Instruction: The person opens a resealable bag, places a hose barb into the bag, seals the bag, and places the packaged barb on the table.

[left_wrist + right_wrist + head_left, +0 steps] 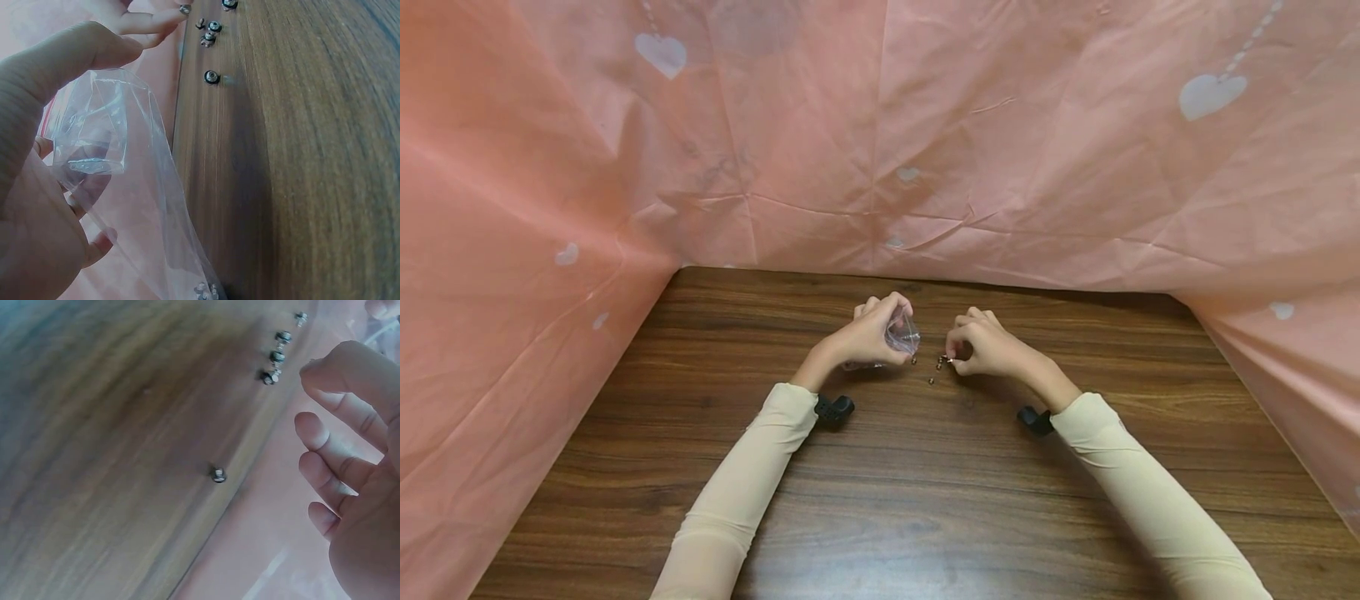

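Note:
My left hand (pixel 867 333) holds a clear plastic zip bag (pixel 902 332) with its mouth spread towards the right. In the left wrist view the bag (pixel 140 169) hangs between thumb and fingers, and small metal pieces (pixel 205 291) show at its lower end. My right hand (pixel 988 343) is close to the table, thumb and forefinger together, with a small shiny screw (pixel 185 9) at their tips. Several more small metal screws (pixel 277 357) with dark rings lie in a short row between the hands. A separate screw (pixel 217 475) sits nearer the body.
The dark wood-grain table (pixel 910 500) spreads around both hands. A pink cloth with white hearts (pixel 880 125) hangs along the back and both sides. Black wrist cameras (pixel 835 411) are strapped below the cream sleeves (pixel 737 483).

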A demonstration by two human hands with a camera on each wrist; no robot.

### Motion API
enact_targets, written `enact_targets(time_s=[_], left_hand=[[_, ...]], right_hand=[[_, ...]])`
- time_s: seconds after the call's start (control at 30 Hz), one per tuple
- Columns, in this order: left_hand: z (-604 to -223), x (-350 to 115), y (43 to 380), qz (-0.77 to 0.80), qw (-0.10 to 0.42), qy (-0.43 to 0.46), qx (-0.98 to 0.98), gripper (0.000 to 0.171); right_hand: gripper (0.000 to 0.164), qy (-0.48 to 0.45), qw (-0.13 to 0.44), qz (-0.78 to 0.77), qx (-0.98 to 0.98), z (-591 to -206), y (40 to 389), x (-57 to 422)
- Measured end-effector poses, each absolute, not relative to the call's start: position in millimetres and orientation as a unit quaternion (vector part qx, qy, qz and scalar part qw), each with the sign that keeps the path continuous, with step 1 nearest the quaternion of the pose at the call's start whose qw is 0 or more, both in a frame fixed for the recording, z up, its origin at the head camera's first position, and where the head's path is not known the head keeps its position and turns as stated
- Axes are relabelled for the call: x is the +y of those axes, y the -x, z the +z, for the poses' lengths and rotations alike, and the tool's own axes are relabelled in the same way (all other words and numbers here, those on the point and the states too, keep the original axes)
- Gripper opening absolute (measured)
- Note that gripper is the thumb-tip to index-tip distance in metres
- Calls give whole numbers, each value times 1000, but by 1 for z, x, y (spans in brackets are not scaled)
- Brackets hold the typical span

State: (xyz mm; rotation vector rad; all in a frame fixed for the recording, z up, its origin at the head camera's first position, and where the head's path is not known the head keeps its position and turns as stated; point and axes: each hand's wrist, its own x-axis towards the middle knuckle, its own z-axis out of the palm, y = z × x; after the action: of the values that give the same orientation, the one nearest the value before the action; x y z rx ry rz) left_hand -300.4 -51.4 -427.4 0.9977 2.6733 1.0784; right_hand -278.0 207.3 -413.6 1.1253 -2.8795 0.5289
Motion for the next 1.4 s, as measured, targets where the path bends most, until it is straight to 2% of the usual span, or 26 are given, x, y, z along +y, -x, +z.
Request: enact_targets(time_s=[1.4], left_hand=[[-425, -55, 302, 350, 45, -335, 874, 70]], right_hand=[[11, -354, 35, 283, -891, -362, 284, 185]])
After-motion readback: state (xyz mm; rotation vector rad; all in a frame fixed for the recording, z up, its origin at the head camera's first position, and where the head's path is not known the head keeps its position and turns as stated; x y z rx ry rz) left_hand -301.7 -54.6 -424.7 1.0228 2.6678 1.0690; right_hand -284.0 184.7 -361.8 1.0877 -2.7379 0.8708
